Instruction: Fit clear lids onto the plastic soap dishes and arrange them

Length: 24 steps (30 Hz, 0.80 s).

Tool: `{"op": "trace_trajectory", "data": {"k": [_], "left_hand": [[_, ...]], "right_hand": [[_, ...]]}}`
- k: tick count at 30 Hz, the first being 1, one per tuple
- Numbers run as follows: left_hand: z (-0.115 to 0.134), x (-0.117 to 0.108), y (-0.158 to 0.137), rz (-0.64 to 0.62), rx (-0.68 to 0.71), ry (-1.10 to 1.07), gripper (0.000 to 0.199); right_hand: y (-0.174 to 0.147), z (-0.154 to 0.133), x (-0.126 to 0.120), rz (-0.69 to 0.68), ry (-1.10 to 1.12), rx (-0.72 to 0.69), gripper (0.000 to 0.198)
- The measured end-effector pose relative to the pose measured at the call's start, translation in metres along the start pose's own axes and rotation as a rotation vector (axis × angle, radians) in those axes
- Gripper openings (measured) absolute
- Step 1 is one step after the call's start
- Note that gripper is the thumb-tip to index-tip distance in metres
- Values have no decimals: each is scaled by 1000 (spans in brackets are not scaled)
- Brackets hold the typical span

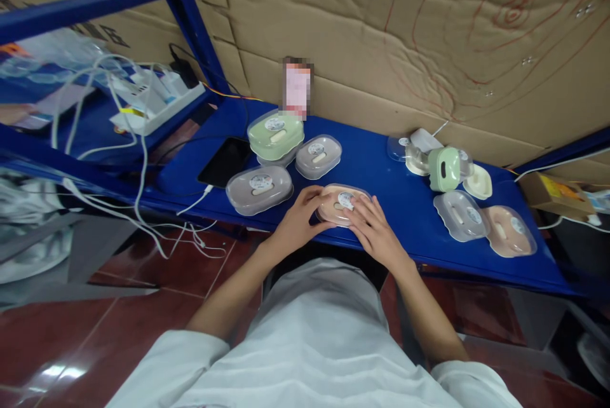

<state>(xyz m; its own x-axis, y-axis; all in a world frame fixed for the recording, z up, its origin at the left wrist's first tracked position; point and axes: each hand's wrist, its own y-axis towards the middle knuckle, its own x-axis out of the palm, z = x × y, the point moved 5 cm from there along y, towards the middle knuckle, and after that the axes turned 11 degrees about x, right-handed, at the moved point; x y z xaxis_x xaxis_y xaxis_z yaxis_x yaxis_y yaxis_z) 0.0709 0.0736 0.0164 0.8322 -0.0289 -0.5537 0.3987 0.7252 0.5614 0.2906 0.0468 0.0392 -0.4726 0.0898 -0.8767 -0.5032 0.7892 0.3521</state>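
A pink plastic case with a clear cover and a round sticker [339,202] rests at the front edge of the blue table, between my hands. My left hand [302,218] grips its left end, thumb and fingers curved around it. My right hand [374,227] lies over its right side, fingers stretched across the cover near the sticker. Left of my hands sits a grey case [260,189] of the same shape. Behind it are another grey case [318,157] and a green case [275,136], which is stacked on a further grey one.
A black phone [225,162] with a white cable lies at left. To the right are an upright green container [444,168], a grey case [461,215], a pink case [509,231] and a cream part [477,181]. A power strip [157,109] and tangled cables occupy the left shelf. Cardboard [352,33] backs the table.
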Motion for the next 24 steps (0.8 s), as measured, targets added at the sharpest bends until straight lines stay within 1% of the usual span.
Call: {"op": "trace_trajectory", "data": {"k": [5,11,14,17,21,24], "left_hand": [[0,-1,1,10,-23,6,56],[-2,0,3,-69,-52,-19,64],[-2,0,2,-67,-60,-8,61],[0,0,1,-45,-70,27,57],[5,1,0,-41,-66,57,57],[8,0,0,-11,-48,65,60]], "right_hand": [[1,-1,0,15,19,23,69],[1,4,0,1,42,80,65],[1,6,1,9,47,106,68],[2,9,2,18,51,144,77],[2,10,3,36,98,116,77],[6,16,-4,52,123,91,76]]}}
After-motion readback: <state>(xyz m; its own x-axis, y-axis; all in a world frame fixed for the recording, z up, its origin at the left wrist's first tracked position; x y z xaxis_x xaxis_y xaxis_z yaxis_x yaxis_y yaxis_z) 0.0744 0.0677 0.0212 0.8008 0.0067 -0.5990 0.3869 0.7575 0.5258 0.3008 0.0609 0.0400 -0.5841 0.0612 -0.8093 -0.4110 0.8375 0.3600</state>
